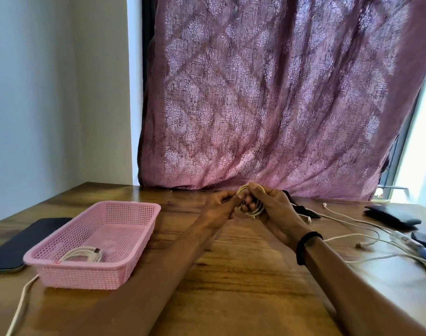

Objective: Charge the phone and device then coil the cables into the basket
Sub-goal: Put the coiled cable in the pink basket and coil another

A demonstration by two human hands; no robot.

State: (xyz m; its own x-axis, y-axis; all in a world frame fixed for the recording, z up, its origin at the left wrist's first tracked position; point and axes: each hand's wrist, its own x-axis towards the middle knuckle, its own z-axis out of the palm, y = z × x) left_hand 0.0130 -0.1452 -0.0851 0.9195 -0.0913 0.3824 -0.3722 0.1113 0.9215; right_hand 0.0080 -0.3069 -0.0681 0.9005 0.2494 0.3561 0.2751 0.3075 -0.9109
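Above the middle of the wooden table, both hands hold a small coil of white cable point(255, 210). My right hand point(272, 209) grips the coil, its fingers curled round the loops. My left hand point(221, 207) pinches the coil's left side with thumb and fingers. A pink perforated basket point(136, 229) stands to the left, and one coiled white cable point(83, 255) lies inside it at the near end. A dark phone point(20, 241) lies flat left of the basket, with a white cable point(20, 304) running along the table near it.
Loose white cables point(367, 229) sprawl over the table's right side. A dark wallet-like thing point(391, 214) and another dark device point(425, 238) lie at the far right. A purple patterned curtain point(279, 93) hangs behind the table. A black band sits on my right wrist.
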